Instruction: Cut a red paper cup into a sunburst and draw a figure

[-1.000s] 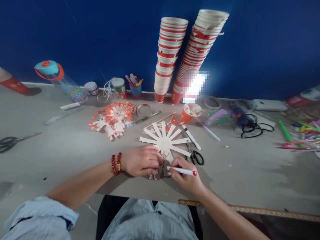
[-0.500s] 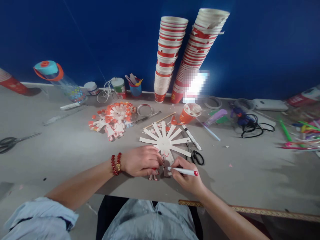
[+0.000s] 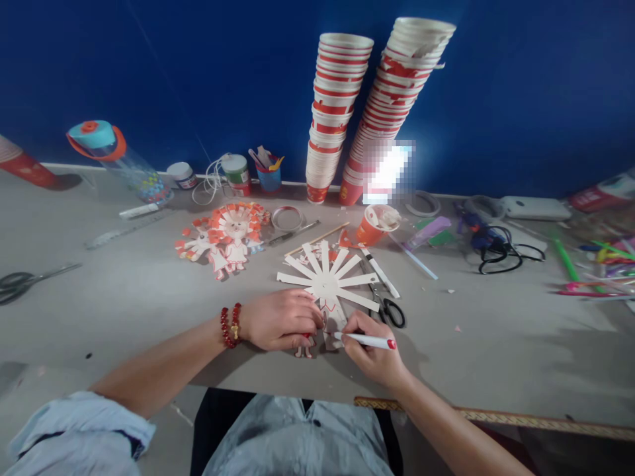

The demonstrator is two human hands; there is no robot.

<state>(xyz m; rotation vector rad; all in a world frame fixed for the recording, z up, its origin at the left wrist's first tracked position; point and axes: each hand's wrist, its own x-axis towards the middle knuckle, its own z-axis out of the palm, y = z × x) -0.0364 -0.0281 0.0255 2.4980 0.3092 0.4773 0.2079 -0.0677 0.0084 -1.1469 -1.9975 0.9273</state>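
Note:
On the grey table lies a white paper cutout [image 3: 325,281] shaped like a figure, its head a disc with long strips fanning out and red lines drawn on its body. My right hand [image 3: 374,350] grips a white marker [image 3: 368,340] with a red end, its tip against the lower part of the cutout's body. My left hand [image 3: 282,320], with bent fingers and a red bead bracelet on the wrist, presses on the cutout's left side. Beneath its thumb a small paper figure [image 3: 303,349] partly shows, its upper part hidden. Black-handled scissors [image 3: 393,313] lie partly under the strips.
Behind stand two tall stacks of paper cups [image 3: 325,158] and an orange cup of scraps [image 3: 374,226]. A black-and-white marker [image 3: 381,272] lies by the strips. Coloured paper figures [image 3: 233,241] are at the left, beyond them a bottle [image 3: 133,165]. Other scissors [image 3: 30,283] lie far left.
My right hand and the marker have shifted very slightly to the right. My left hand and the cutout stay in place.

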